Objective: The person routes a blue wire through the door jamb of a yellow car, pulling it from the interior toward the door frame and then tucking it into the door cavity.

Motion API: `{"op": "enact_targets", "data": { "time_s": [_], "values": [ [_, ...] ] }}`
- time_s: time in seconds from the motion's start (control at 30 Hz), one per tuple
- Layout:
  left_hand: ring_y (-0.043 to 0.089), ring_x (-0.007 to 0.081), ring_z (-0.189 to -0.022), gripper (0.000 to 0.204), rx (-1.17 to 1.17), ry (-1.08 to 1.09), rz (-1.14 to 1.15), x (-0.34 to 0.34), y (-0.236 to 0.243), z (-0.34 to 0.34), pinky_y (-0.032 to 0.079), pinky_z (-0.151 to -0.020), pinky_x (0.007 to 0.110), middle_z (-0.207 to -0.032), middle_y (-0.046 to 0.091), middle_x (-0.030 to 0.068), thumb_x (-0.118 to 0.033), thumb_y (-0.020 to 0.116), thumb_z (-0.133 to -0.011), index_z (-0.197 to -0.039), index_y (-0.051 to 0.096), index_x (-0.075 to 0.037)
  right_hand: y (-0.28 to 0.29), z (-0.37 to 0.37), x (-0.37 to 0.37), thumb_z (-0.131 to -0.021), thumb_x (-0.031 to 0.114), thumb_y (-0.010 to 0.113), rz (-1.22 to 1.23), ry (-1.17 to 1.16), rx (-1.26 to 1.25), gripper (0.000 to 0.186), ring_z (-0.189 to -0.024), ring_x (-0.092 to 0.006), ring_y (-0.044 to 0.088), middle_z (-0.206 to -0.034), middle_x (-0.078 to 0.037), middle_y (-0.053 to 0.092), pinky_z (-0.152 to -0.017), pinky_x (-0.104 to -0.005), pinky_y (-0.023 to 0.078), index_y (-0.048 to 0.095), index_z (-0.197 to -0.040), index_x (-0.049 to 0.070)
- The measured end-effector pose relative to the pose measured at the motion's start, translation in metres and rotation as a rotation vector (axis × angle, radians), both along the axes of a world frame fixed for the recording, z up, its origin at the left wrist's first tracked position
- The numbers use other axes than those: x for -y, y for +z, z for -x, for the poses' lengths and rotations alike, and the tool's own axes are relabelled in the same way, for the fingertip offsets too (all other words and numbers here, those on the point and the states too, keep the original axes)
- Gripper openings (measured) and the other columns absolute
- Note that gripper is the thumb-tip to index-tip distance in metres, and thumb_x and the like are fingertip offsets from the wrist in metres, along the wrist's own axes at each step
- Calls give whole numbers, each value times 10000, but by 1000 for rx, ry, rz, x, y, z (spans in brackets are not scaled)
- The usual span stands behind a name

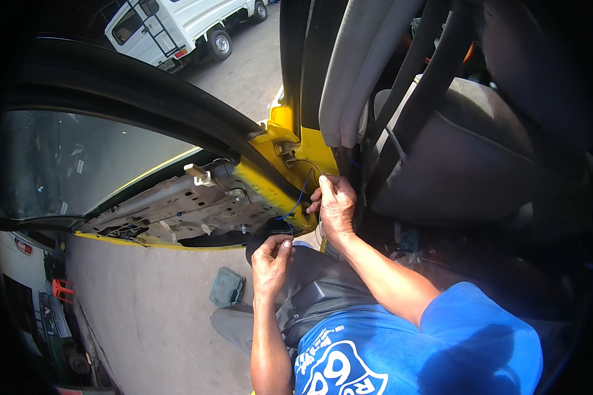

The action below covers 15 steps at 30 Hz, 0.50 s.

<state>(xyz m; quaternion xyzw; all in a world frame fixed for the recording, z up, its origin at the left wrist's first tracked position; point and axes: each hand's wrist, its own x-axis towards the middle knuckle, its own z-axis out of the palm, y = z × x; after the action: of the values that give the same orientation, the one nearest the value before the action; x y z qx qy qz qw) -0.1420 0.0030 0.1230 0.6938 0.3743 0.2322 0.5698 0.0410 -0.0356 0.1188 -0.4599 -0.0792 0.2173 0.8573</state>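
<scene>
A thin blue wire (pixel 302 193) runs in a loose bend between my two hands, beside the hinge edge of a yellow car door (pixel 249 176). My left hand (pixel 270 264) is closed in a pinch on the lower end of the wire, thumb and forefinger together. Higher and to the right, my right hand (pixel 337 205) pinches the wire's upper part near the yellow door pillar (pixel 317 155). A thin dark wire also curves by its fingertips. The door's inner panel (pixel 178 207) is bare metal with holes, and a pale clip-like piece (pixel 197 174) sticks out of it.
Door glass (pixel 99 161) and its black frame stretch to the left. Seat belts (pixel 412 99) and a grey seat (pixel 461 151) stand at the right. On the ground below lies a dark green case (pixel 228 287). A white van (pixel 184 29) is parked beyond.
</scene>
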Motion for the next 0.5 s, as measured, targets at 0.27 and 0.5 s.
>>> {"op": "enact_targets", "data": {
  "time_s": [0.27,0.5],
  "values": [
    [659,92,-806,193,-51,10,79,13,-20,9,544,-714,250,-911,719,37,-141,662,-1039,-1128,725,18,-4,11,-9,-1082,222,587,-73,81,-84,213,-496,-151,602,-719,-88,634,-498,-293,519,566,-1051,12],
    [686,102,-846,189,-65,19,107,12,-29,20,557,-723,257,-941,731,41,-140,643,-1048,-1134,726,7,1,11,-16,-1088,237,572,-48,123,-122,211,-509,-151,620,-738,-77,644,-505,-299,529,558,-1073,28]
  ]
}}
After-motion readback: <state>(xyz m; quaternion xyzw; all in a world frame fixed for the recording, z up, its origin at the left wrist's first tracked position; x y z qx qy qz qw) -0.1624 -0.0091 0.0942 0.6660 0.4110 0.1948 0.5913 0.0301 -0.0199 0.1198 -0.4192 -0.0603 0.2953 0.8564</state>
